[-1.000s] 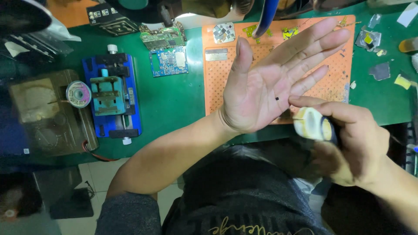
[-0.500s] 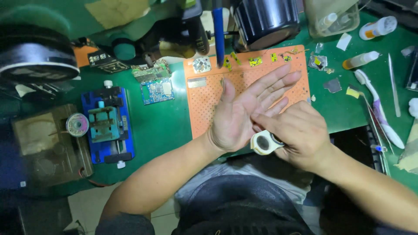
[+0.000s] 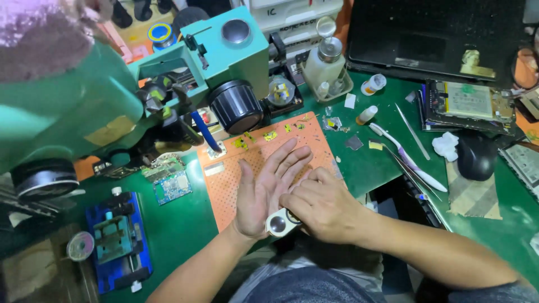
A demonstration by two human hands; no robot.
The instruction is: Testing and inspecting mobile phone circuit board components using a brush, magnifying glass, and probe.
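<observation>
My left hand lies palm up with fingers spread over the orange perforated work mat. My right hand presses against its palm while gripping a small pale round-ended object with a dark lens-like circle. The object's end pokes out below the heel of my left palm. Small yellow parts and chips lie along the mat's far edge.
A green microscope looms over the back left. A blue circuit-board holder and a small circuit board sit left. A toothbrush, tweezers, small bottles, a dispenser bottle, a black mouse and a laptop lie right.
My right hand has come up from beside my left hand and now rubs against its palm. My head has lifted, bringing the microscope and the bench's far side into view.
</observation>
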